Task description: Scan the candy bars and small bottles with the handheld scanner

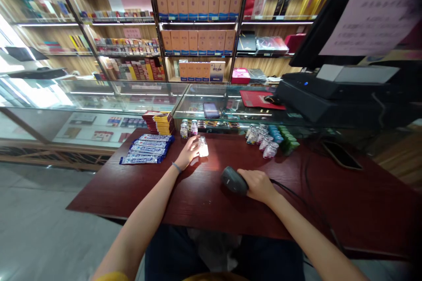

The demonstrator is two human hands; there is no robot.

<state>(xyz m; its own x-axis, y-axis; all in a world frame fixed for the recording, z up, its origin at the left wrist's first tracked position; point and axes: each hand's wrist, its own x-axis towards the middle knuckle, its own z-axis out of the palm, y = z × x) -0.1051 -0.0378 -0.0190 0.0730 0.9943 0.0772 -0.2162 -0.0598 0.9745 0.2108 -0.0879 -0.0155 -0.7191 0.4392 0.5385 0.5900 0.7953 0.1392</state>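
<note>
My left hand (188, 151) is closed around a small clear bottle (203, 146), which stands on the dark red table (138, 189) and is lit by a bright patch of light. My right hand (259, 184) grips the handle of a black barcode scanner (233, 180). The scanner's head points left toward the bottle, and its cable runs off to the right. Two similar small bottles (188, 129) stand just behind my left hand.
Blue wrapped packets (147, 149) and a stack of red and yellow packs (160, 122) lie at the table's left. Several small bottles and green tubes (270, 138) stand at the right. A black phone (341, 154), a cash register (329, 92), glass counters and stocked shelves surround the table.
</note>
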